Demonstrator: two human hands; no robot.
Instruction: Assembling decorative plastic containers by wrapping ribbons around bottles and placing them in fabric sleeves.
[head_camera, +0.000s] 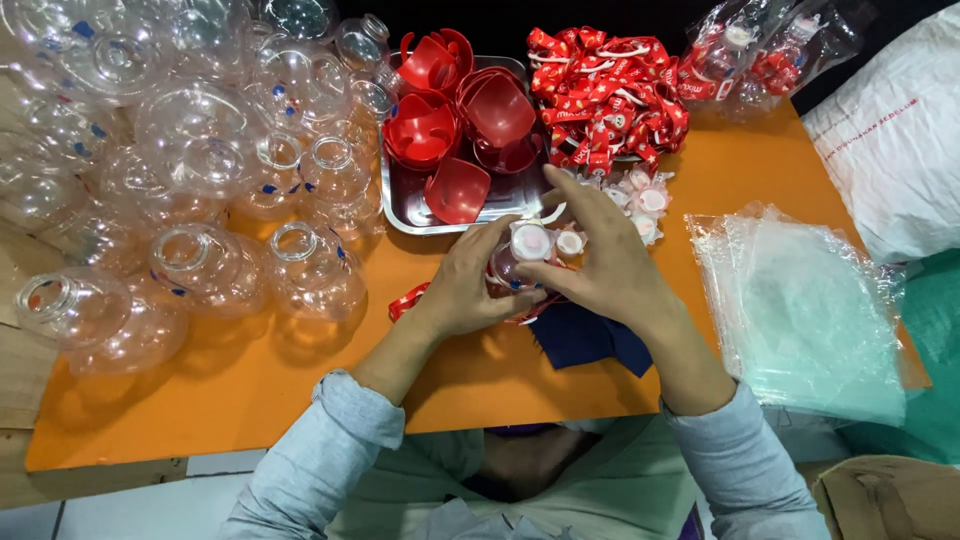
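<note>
Both hands meet over the middle of an orange table (250, 400). My left hand (468, 285) wraps around a small clear plastic bottle (503, 268) with a white cap (530, 241). My right hand (600, 255) grips the same bottle from the right, fingers on the cap and a thin white loop. A red strap (405, 300) hangs from the bottle under my left hand. A dark blue cloth (585, 338) lies beneath my right wrist.
Many clear plastic bottles (200, 160) crowd the table's left side. A steel tray (400, 200) holds red plastic cups (460, 110). Behind are a heap of red straps (605, 95), white caps (645, 205), clear bags (805, 310) at right, and a white sack (895, 130).
</note>
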